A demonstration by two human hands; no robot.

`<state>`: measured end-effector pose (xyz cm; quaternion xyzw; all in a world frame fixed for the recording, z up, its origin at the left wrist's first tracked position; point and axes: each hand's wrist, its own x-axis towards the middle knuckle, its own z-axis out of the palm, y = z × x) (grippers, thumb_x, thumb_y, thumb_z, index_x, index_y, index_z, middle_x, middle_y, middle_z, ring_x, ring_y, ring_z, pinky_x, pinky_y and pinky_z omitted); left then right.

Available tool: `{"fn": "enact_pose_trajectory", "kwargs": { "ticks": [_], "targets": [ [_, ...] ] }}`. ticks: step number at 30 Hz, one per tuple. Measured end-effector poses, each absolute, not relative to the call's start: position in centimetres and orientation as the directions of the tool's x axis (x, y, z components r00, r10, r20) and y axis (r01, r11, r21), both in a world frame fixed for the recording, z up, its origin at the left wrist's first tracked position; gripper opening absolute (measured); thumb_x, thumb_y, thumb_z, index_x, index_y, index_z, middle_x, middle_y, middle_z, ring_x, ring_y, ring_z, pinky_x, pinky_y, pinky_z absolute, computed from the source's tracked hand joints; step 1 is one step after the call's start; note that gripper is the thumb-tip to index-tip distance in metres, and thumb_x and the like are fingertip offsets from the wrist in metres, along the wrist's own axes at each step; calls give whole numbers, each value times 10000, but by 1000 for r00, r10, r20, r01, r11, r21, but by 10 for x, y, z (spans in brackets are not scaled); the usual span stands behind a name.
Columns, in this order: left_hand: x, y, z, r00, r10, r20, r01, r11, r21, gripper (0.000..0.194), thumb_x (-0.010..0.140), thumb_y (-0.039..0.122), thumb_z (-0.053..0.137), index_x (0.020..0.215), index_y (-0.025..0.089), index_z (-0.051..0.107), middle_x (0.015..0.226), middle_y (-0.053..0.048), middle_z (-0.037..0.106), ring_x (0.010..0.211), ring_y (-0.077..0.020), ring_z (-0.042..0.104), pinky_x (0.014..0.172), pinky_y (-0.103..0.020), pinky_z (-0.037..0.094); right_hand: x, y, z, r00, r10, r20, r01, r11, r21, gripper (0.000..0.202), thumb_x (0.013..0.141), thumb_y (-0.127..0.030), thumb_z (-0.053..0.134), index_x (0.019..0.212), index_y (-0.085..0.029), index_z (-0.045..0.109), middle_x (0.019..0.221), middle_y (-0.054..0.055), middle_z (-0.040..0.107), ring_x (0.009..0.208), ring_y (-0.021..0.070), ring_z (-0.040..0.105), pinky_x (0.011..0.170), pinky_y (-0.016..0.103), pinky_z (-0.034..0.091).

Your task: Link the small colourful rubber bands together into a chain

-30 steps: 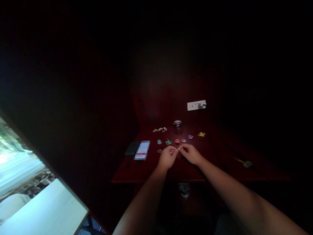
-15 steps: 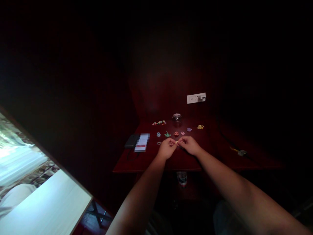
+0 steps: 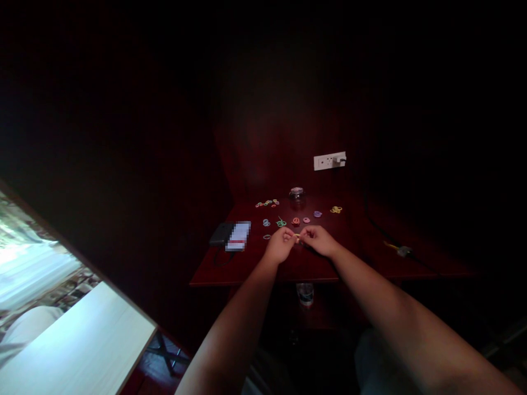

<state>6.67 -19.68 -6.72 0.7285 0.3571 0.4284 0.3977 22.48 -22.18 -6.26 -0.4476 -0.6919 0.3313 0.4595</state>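
Observation:
My left hand (image 3: 280, 246) and my right hand (image 3: 319, 241) meet over the front of the dark red table, fingertips pinched. Between them a small yellow hair tie (image 3: 297, 235) is held, gripped from both sides. Just beyond the fingers lie small groups of hair ties: blue (image 3: 266, 223), green (image 3: 281, 223), orange-red (image 3: 296, 221), pink (image 3: 306, 220) and purple (image 3: 317, 214). Farther right is a yellow group (image 3: 336, 209). A single pale hair tie (image 3: 267, 237) rests left of my left hand. Mixed-colour hair ties (image 3: 267, 203) spread out at the back left.
A lidded clear jar (image 3: 297, 197) stands at the back. On the left lie a phone (image 3: 239, 236) with a blurred screen and a black case-like object (image 3: 221, 234). A wall socket (image 3: 329, 161) holds a plug. A cable with a connector (image 3: 403, 251) lies right. Below sits a clear container (image 3: 305, 294).
The yellow hair tie now shows as a longer strip between my fingertips. The whole view has shifted slightly; the other hair ties stay where they lay on the table.

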Motion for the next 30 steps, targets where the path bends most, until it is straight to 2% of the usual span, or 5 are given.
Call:
{"fn": "enact_pose_trajectory", "kwargs": {
  "ticks": [6,17,21,25,30],
  "targets": [
    [67,-200,-63,393,860,326,209,-429,879,40,732,172,520,746,137,508,691,-26,627,608,-83,546,593,-195,400,227,-219,-66,-100,923,372,311,384,-869,188,728,-333,504,671,-153,509,504,-32,491,453,87,442,449,201,324],
    [66,-200,-63,385,868,312,147,-392,908,79,748,216,514,740,139,494,637,-14,608,555,-84,508,573,-205,380,228,-222,-60,-3,958,288,101,287,-953,202,708,-350,515,633,-171,458,532,-25,531,415,79,459,401,190,306],
    [66,-199,-64,384,872,303,135,-378,916,90,745,225,519,738,138,494,627,-13,602,545,-83,499,566,-205,376,228,-223,-61,-72,946,316,122,323,-939,186,688,-333,566,702,-154,520,537,-28,530,427,72,451,421,192,326],
    [66,-197,-66,405,863,303,125,-381,916,101,744,235,526,749,136,507,635,-17,603,556,-85,511,569,-205,379,228,-221,-64,-163,923,349,160,374,-913,262,664,-317,609,842,-126,594,619,6,596,477,79,475,465,204,357],
    [66,-196,-67,424,847,320,129,-406,905,97,735,222,541,750,126,536,669,-32,612,609,-94,539,597,-206,394,229,-218,-68,-152,918,367,196,392,-899,324,657,-312,621,913,-114,614,714,44,635,509,84,496,488,211,381]
  ]
}}
